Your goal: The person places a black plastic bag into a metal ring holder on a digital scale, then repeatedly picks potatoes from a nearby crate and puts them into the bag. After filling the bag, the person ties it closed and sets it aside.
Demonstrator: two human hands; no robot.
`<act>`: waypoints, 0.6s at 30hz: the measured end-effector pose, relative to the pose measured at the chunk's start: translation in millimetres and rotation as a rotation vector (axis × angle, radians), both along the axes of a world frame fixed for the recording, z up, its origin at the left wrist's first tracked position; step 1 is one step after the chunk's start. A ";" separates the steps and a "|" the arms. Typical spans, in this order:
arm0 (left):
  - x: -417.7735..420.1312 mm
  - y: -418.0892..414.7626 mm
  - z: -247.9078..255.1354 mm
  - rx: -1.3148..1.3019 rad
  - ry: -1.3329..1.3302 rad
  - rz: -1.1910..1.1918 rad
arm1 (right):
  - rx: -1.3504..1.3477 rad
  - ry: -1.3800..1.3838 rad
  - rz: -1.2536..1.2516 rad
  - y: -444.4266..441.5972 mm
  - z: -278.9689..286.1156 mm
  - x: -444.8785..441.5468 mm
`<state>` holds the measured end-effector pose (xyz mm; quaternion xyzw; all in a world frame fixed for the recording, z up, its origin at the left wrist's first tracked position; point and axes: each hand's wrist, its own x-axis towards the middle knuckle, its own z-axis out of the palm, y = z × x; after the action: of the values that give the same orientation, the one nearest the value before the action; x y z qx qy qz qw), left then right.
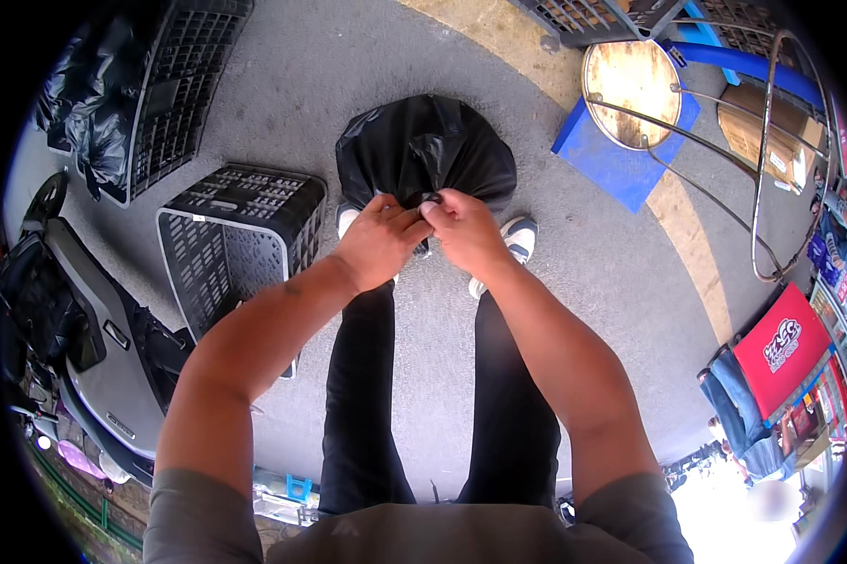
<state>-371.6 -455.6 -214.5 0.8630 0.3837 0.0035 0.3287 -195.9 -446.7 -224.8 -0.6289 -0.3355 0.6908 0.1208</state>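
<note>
A full black plastic bag [427, 144] rests on the grey pavement between and just beyond my shoes. Its gathered neck is pinched where my two hands meet. My left hand [381, 240] grips the twisted plastic from the left, its fingers bent over the neck. From the right, my right hand [466, 229] holds the same bunched plastic, the thumb against a dark knot-like fold. A short tail of black plastic hangs below the fingers. What the bag contains is hidden.
At left a black plastic crate [244, 194] lies on its side. Behind it stands a larger crate [177, 92] beside black bags [99, 113]. A grey scooter [106, 338] is parked nearer. At right are a round wooden stool [631, 92], a blue board [617, 162] and a cardboard box [765, 134].
</note>
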 end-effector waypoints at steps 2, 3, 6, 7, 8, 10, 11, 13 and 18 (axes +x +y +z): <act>-1.0 3.3 5.0 -0.052 -0.111 0.141 | -0.158 0.035 -0.149 1.4 -0.5 10.4; -1.7 2.3 5.5 -0.084 -0.166 0.213 | -0.242 0.053 -0.222 1.8 0.8 15.8; -5.4 1.3 8.8 -0.199 -0.220 0.351 | -0.322 0.091 -0.402 -3.2 -3.3 27.1; -6.0 0.3 10.5 -0.228 -0.237 0.386 | -0.348 0.100 -0.467 -5.4 -4.9 29.9; -8.2 -3.2 11.0 -0.233 -0.209 0.393 | -0.361 0.102 -0.530 -5.1 -7.8 31.8; -15.9 -9.3 13.2 -0.238 -0.152 0.402 | -0.393 0.078 -0.592 -5.6 -12.5 32.4; -19.5 -19.3 11.3 -0.315 -0.080 0.436 | -0.409 0.066 -0.623 -5.9 -15.1 32.7; -32.1 -51.4 -1.7 -0.457 0.077 0.507 | -0.458 -0.011 -0.724 3.2 -23.2 32.2; -45.2 -110.6 -52.2 -0.504 0.150 0.674 | -0.432 -0.152 -0.727 27.0 -77.9 44.0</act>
<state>-416.8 -566.2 -266.7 0.5800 0.6559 -0.0460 0.4810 -151.9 -419.8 -302.7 -0.7663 0.0525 0.6093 0.1970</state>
